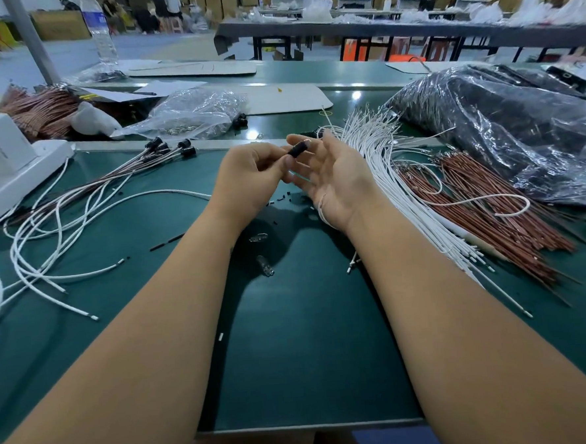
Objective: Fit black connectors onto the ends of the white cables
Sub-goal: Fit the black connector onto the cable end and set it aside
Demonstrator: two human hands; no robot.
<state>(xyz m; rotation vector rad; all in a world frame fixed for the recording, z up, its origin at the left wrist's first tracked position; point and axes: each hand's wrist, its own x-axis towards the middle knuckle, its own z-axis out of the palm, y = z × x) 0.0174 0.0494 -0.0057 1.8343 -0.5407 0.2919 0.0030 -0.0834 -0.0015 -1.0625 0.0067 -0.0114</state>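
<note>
Above green mat (308, 324) | left hand (247, 176) grip pinches black connector (297, 149) | right hand (333, 178) open-palmed

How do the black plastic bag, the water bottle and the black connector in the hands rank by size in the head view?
1. Black plastic bag, by far the largest.
2. Water bottle, though it stands farther back, so it may look smaller than it is.
3. Black connector, held between the left hand and right hand.
</note>
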